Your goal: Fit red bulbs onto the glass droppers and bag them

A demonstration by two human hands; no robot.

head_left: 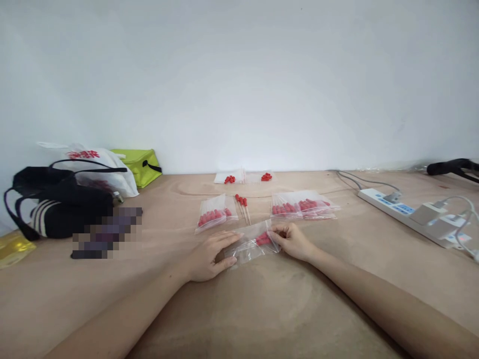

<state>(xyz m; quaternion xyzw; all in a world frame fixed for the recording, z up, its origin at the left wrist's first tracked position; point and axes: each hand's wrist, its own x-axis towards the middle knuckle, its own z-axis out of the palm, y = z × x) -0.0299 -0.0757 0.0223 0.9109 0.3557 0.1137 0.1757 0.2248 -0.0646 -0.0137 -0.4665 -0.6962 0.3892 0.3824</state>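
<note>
A clear zip bag point(245, 253) lies on the table in front of me, with several small red pieces point(262, 239) showing at its right part. My right hand point(291, 240) is closed at the bag's right end, thumb and index finger pinched on it beside the red pieces. On the left end, my left hand point(215, 253) rests with thumb and fingers stretched out and apart, fingertips touching the plastic. Just beyond the bag lie a few thin pale sticks with red heads point(241, 201).
Flat bags of red pieces lie at left point(215, 215) and right point(299, 207); further back are small red pieces point(229, 179) on clear bags. A white power strip point(402, 212) with plugged-in chargers stands right. A black bag point(71, 209) and a green bag point(140, 167) sit left.
</note>
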